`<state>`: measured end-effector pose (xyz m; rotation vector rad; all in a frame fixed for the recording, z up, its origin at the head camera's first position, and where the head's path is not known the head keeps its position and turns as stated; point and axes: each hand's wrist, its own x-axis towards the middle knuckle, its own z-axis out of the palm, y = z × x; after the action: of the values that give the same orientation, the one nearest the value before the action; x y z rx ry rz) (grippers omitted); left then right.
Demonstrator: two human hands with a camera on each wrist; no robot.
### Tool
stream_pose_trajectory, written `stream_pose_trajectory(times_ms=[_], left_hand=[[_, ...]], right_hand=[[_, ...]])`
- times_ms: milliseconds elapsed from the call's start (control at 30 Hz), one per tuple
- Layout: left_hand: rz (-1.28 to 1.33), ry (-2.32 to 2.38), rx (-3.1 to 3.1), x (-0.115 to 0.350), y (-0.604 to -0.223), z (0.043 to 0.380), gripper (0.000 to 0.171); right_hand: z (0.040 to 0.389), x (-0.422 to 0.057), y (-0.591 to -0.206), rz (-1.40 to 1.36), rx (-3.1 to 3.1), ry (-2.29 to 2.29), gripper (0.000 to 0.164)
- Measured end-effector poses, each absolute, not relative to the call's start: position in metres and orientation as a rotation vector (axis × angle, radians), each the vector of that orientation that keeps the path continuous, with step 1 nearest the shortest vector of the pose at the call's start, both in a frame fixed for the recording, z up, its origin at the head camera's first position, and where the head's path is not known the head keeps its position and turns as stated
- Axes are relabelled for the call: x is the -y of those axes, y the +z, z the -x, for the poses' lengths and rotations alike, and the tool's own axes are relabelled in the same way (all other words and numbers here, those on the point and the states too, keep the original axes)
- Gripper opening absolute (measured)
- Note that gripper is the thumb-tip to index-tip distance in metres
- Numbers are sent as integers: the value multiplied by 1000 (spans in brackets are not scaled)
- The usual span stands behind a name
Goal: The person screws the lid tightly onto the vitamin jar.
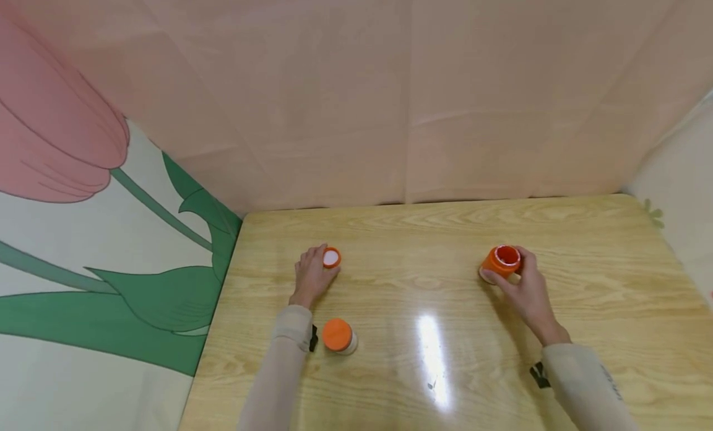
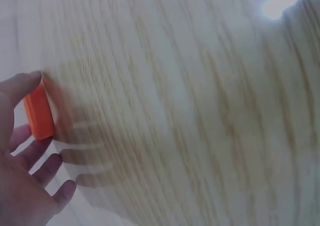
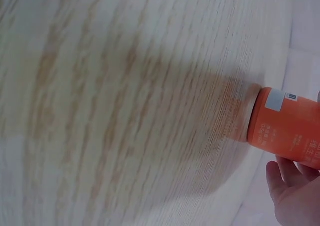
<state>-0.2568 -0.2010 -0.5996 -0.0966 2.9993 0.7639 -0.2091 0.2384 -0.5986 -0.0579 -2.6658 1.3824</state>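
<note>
On the left of the table, my left hand (image 1: 311,277) pinches an orange lid (image 1: 332,257) between thumb and fingers. The lid's white inner face points up. In the left wrist view the lid (image 2: 39,112) shows edge-on, close to the tabletop. Farther right, my right hand (image 1: 529,293) grips an orange jar (image 1: 497,264) by its side. That jar has no lid on it, and its red inside shows from above; what it holds is too small to make out. A printed label covers the jar (image 3: 287,126) in the right wrist view, its base at the table.
A second jar with an orange lid (image 1: 337,335) stands upright to the right of my left forearm. The wooden table (image 1: 412,257) meets a pink cloth (image 1: 406,109) at the back. A flower-printed cloth (image 1: 139,233) hangs on the left.
</note>
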Motion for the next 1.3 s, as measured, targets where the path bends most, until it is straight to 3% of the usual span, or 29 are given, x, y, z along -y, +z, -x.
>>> stream_pose_trajectory(times_ms=[467,1300], left_hand=[[89,778,-3054,199,-602,254,57],[-78,895,-2999,199,-582,238,61]], right_hand=[[210,-240,-592,50,2713,1388,79],[192,-229,-594,22,2753,1423,77]])
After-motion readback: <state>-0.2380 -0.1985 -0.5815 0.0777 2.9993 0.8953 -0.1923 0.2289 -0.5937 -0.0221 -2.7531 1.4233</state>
